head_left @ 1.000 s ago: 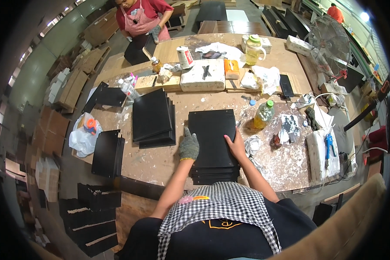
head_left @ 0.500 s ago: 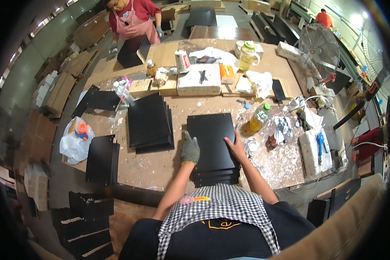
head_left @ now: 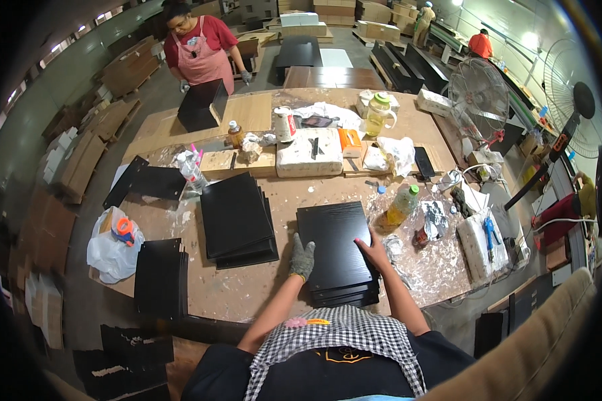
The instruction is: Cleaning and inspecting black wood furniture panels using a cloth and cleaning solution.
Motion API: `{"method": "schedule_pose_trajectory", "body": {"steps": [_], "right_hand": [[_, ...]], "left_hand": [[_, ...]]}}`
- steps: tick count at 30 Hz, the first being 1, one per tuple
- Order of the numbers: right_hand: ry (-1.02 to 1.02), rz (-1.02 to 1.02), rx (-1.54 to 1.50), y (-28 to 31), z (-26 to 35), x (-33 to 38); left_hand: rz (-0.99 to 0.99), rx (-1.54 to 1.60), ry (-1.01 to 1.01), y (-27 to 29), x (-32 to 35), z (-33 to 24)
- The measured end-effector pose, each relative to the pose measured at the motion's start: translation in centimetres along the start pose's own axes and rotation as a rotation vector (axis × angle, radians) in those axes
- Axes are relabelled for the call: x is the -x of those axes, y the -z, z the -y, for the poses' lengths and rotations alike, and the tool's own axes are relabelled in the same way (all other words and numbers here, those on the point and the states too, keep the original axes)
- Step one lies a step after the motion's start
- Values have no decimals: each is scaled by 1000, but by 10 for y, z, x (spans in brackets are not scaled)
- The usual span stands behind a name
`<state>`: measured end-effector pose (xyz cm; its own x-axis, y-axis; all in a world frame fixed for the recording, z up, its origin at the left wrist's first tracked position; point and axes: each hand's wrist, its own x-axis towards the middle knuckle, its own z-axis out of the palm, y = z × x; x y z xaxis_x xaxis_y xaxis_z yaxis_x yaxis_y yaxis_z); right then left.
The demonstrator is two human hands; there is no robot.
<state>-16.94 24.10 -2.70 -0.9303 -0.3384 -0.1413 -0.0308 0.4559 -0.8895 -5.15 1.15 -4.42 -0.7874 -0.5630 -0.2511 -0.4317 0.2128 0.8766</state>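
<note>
A stack of black rectangular panels (head_left: pixel 336 247) lies at the table's near side, directly in front of me, with lower ones showing at its near end. My left hand (head_left: pixel 302 259), in a grey knitted glove, presses along the left edge of the top panel. On the opposite edge my bare right hand (head_left: pixel 374 252) grips, its thumb over the top face and its other fingers mostly hidden down the side. To the left sits a second, slightly fanned stack of black panels (head_left: pixel 237 217). More black panels (head_left: pixel 159 277) lie at the table's left edge.
Right of my stack stand a green-capped bottle (head_left: pixel 401 207) and a white block with a blue tool (head_left: pixel 490 239). Across the table are a white block (head_left: pixel 310 152) and a jug (head_left: pixel 378 115). A co-worker (head_left: pixel 204 53) stands beyond, near a black box (head_left: pixel 203 105).
My view has tilted upward, so the table sits lower in the picture. Both hands stay on the sides of the panel stack. The co-worker's hands have shifted slightly near the black box.
</note>
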Motion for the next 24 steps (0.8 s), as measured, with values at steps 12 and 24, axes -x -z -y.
{"method": "schedule_pose_trajectory", "body": {"steps": [12,24], "right_hand": [[275,-300,442,-1,24,57],[-509,-6,25,-15,-86,207]], "left_hand": [[44,36,-93,11,7,7],[152,-842,-589,25,-97,-110]]}}
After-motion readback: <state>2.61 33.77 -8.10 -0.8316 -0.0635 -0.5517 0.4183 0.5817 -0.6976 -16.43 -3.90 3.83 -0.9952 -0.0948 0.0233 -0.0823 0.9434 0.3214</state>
